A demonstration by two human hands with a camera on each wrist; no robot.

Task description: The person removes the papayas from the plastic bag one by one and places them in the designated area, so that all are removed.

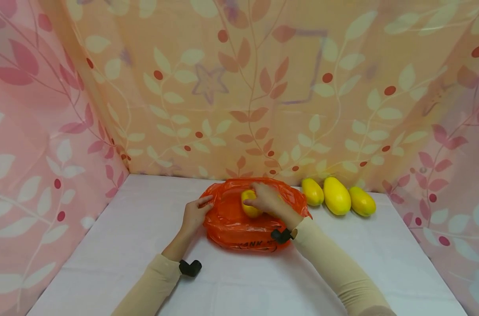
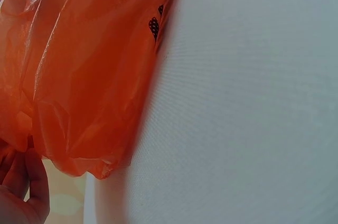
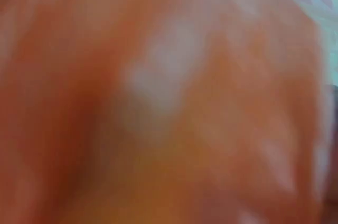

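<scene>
An orange-red plastic bag (image 1: 231, 232) with dark printed lettering lies on the table, its mouth spread. My left hand (image 1: 194, 216) pinches the left edge of the bag (image 2: 95, 86) between thumb and fingers. In the left wrist view only part of that hand (image 2: 24, 189) shows, at the lower left. My right hand (image 1: 268, 199) grips a yellow mango (image 1: 250, 206) over the bag's mouth, thumb and fingers around it. Blurred bag plastic (image 3: 237, 102) fills most of the right wrist view, where the fingers cannot be told apart.
Three more yellow mangoes stand in a row right of the bag: a small one (image 1: 312, 192), a larger one (image 1: 337, 196) and another small one (image 1: 362, 202). A white cloth covers the table (image 1: 239, 285). Leaf-patterned curtains (image 1: 207, 131) enclose its back and sides.
</scene>
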